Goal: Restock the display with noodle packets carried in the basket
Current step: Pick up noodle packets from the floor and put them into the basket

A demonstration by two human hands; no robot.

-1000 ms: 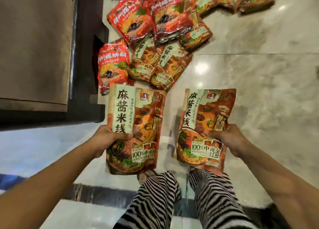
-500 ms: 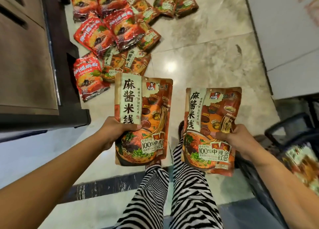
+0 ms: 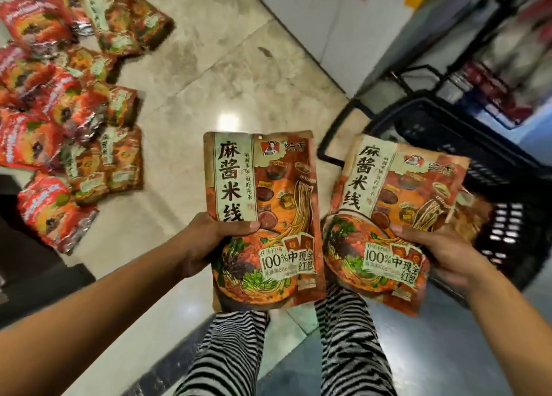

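Note:
My left hand (image 3: 209, 240) grips an orange-brown noodle packet (image 3: 268, 186) by its left edge, thumb across the front. My right hand (image 3: 442, 252) holds a second, matching noodle packet (image 3: 385, 204) from its right side. Both packets are upright, face up, side by side above my striped trouser legs. A black plastic basket (image 3: 448, 139) stands on the floor just behind and to the right of the right-hand packet; more packets show inside it. A heap of red and orange noodle packets (image 3: 68, 106) lies on the marble floor at the left.
A dark cabinet base (image 3: 27, 252) runs along the left edge. A white wall or unit base (image 3: 322, 28) stands at the top centre. Blurred display shelving (image 3: 513, 52) fills the upper right. Marble floor (image 3: 215, 67) lies between the heap and the basket.
My view has swung to the right: the floor heap slid left, the basket and shelving came into sight. Both hands kept their packets, now closer to the basket.

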